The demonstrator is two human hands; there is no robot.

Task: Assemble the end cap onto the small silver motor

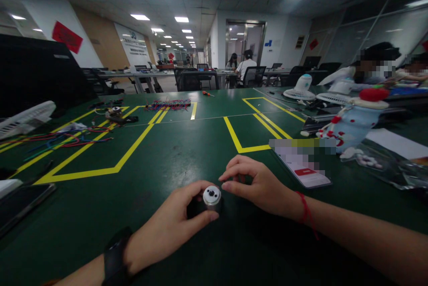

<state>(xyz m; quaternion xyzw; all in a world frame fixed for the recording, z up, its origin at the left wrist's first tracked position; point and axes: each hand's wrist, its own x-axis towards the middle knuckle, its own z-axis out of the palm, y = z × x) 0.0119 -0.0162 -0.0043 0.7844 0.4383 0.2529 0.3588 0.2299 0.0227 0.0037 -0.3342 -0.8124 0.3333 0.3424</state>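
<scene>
A small silver electric motor [211,196] stands upright on the green table [174,152], its round face with a dark centre and small holes turned up. Around it curve the thumb and fingers of my left hand [177,214], closed on its sides. Just right of the motor's top is my right hand [250,181], thumb and index fingertip close together in a pinch. Anything between those fingertips is too small to make out. A phone [302,165] with a lit screen lies beyond my right wrist.
Loose wires [76,136] and a bundle of red and blue leads [170,104] lie at the left and back. A screwdriver [207,94] rests far off. White fans [302,87], a pale blue cup [359,121] and a clear plastic bag [377,165] stand or lie right. A dark phone [26,206] lies left.
</scene>
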